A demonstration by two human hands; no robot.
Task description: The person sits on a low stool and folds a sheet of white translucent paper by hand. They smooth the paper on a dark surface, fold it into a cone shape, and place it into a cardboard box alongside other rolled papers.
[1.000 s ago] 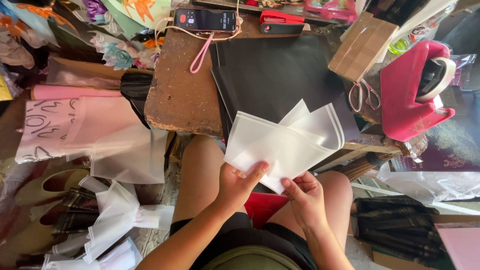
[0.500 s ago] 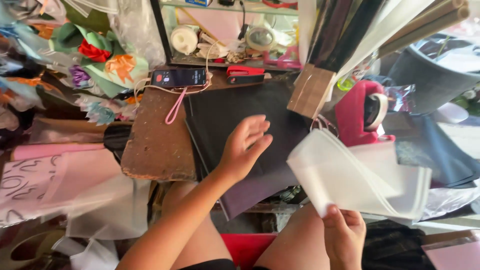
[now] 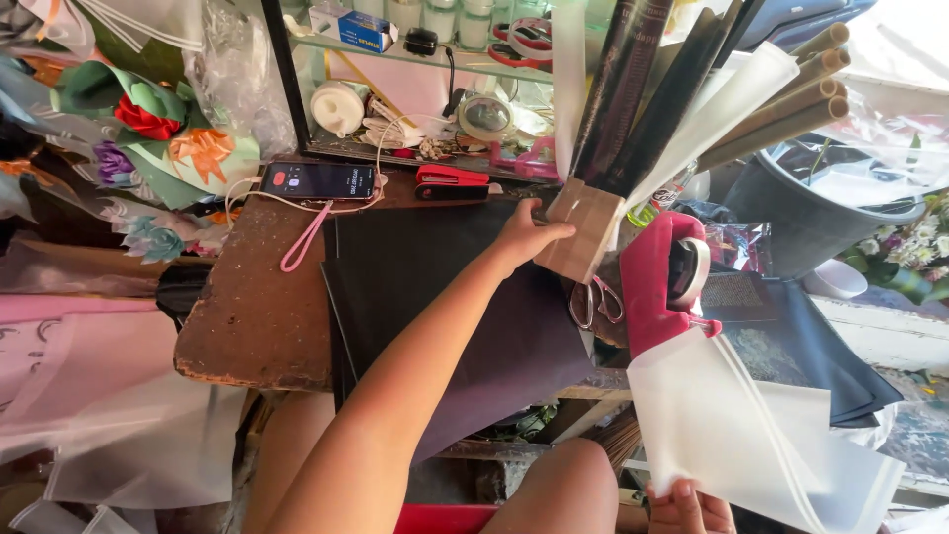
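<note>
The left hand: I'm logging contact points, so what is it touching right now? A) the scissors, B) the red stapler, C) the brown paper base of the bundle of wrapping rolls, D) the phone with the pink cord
C: the left hand reaches across the dark sheet and its fingers rest on the brown paper base of the rolls, apart from the phone, scissors and red stapler.

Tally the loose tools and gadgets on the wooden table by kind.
Phone: 1
Red stapler: 1
Scissors: 1
Pink tape dispenser: 1
Total: 4
</note>
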